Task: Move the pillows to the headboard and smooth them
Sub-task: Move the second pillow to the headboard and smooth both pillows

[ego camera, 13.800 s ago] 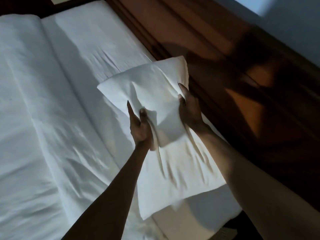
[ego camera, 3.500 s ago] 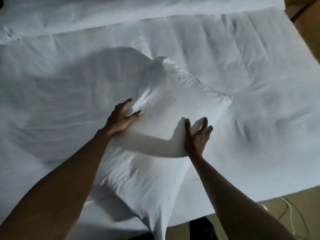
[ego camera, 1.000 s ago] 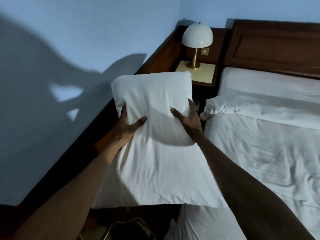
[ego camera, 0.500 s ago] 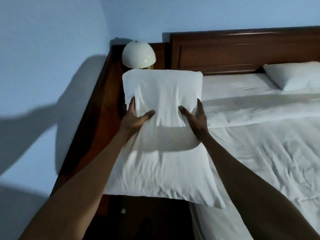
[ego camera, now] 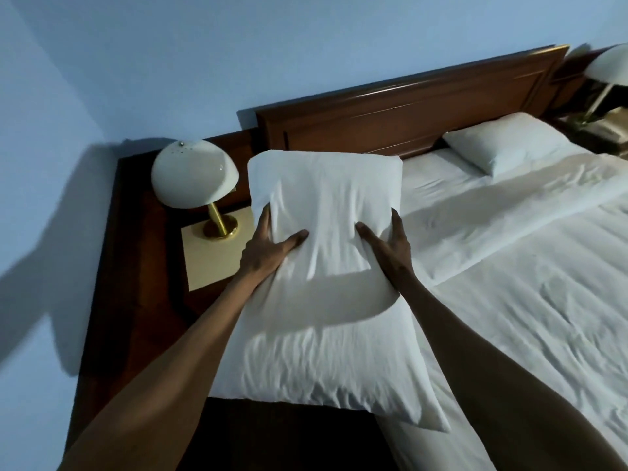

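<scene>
I hold a white pillow (ego camera: 323, 205) up in the air over the left edge of the bed (ego camera: 526, 300), its loose case end hanging toward me. My left hand (ego camera: 268, 249) grips its left side and my right hand (ego camera: 387, 246) grips its right side, thumbs pressed into the front. The wooden headboard (ego camera: 407, 113) runs across the back. A second white pillow (ego camera: 506, 144) lies flat against the headboard at the bed's far right. The space by the headboard on the left holds only the white sheet.
A white dome lamp (ego camera: 193, 180) on a brass stem stands on the dark wooden nightstand (ego camera: 210, 260) just left of the pillow. Another lamp (ego camera: 608, 66) is at the far right. A blue wall lies to the left and behind.
I have carried the pillow closer to the head of the bed. The view has swung right, so the headboard and the far pillow now show more fully. Both hands keep the same grip.
</scene>
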{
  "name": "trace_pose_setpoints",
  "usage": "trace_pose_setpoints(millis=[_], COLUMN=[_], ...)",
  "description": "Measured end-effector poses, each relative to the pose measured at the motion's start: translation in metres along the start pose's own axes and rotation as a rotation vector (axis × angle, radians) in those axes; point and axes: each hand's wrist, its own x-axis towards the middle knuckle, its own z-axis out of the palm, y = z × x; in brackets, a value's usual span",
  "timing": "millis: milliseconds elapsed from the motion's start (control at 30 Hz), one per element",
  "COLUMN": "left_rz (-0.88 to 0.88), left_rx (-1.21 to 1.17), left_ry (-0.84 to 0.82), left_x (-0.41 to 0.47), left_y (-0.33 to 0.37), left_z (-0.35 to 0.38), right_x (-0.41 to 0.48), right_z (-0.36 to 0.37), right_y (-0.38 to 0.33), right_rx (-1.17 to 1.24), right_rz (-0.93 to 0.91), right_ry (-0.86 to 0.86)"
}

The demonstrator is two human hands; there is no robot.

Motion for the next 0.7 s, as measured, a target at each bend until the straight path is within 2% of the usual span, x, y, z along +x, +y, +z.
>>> trace_pose_setpoints(millis=[233, 433, 700], left_rz=[0.001, 0.031, 0.071], left_rx=[0.004, 0.008, -0.009], left_ry=[-0.084, -0.137, -0.289], left_x=[0.182, 0.303, 0.462], left_y=[-0.004, 0.007, 0.023], left_z=[0.022, 0.045, 0.097], right_x=[0.148, 0.252, 0.372], right_z=[0.041, 0.058, 0.059], right_y=[0.008, 0.007, 0.019], right_rx=[-0.017, -0.044, -0.042], right_rz=[0.082, 0.15, 0.25], right_ry=[0.071, 0.122, 0.246])
